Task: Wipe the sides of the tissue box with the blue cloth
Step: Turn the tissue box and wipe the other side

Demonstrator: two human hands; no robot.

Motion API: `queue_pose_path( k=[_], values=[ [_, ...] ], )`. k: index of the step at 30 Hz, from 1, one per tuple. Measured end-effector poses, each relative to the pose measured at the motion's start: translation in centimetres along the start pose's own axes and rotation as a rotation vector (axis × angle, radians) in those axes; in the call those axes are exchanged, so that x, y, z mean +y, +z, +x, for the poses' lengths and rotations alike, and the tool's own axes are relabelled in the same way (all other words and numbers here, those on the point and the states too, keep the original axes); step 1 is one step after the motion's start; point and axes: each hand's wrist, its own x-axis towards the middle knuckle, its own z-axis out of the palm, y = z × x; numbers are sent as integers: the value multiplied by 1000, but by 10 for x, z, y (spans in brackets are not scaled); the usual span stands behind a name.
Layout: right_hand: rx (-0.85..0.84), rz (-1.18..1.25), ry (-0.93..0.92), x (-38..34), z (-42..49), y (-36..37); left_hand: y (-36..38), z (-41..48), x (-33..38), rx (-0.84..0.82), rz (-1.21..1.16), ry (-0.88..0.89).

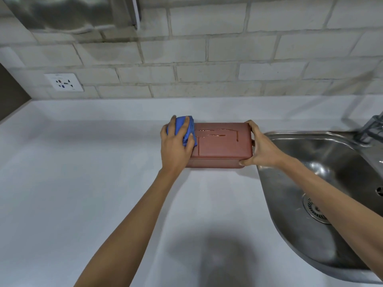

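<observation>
A reddish-brown tissue box (222, 145) lies flat on the white counter (83, 183), its long side toward me. My left hand (176, 146) grips a bunched blue cloth (186, 129) and presses it against the box's left end and top left corner. My right hand (259, 146) clasps the box's right end, thumb on the far edge and fingers at the near bottom corner. The box's left end is hidden by the cloth and hand.
A steel sink (323, 183) with a drain strainer lies right beside the box on the right, with part of a tap (371, 127) above it. A wall socket (64, 82) sits in the brick-tiled wall at left. A shiny appliance hangs at top left.
</observation>
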Motion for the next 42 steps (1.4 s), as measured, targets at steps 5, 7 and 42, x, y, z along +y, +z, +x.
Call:
queue_pose_path(
  k=[5,7,42],
  values=[
    [-13,1,-19,1,0,-3,-10,-50,-20,-18,95,245],
    [-15,5,-28,1,-1,-2,-17,-61,-28,-32,105,271],
    [13,16,-19,2,-2,0,14,-28,39,-13,246,317]
  ],
)
